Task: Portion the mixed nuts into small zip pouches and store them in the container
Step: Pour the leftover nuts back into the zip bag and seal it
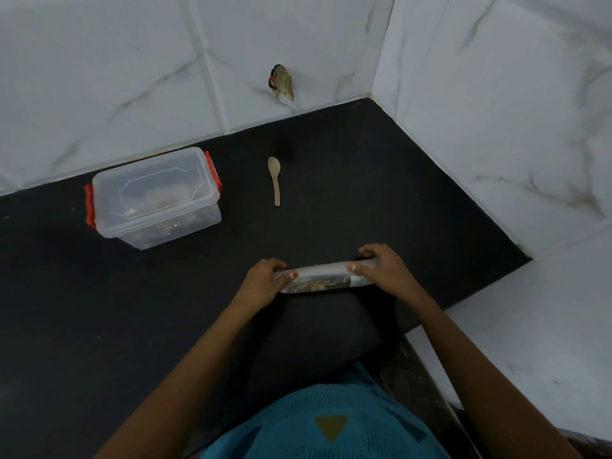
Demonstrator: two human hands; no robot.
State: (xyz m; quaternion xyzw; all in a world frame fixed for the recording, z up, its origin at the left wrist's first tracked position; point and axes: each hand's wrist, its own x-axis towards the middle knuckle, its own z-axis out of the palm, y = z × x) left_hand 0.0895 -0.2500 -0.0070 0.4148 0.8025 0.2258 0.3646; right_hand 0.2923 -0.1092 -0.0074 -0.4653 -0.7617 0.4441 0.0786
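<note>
A clear plastic bag of mixed nuts [319, 279] lies rolled up on the black counter [364, 193] in front of me. My left hand [265, 279] grips its left end with fingers curled over it. My right hand [385, 268] grips the right end the same way. A clear plastic container [155, 197] with red clips and its lid on stands at the back left, with something light inside. A small wooden spoon [275, 180] lies on the counter to the right of the container.
White marbled tile walls [298, 44] close the counter at the back and on the right, meeting in a corner. A hole with broken material [281, 82] shows in the back wall. The counter's front edge runs near my body.
</note>
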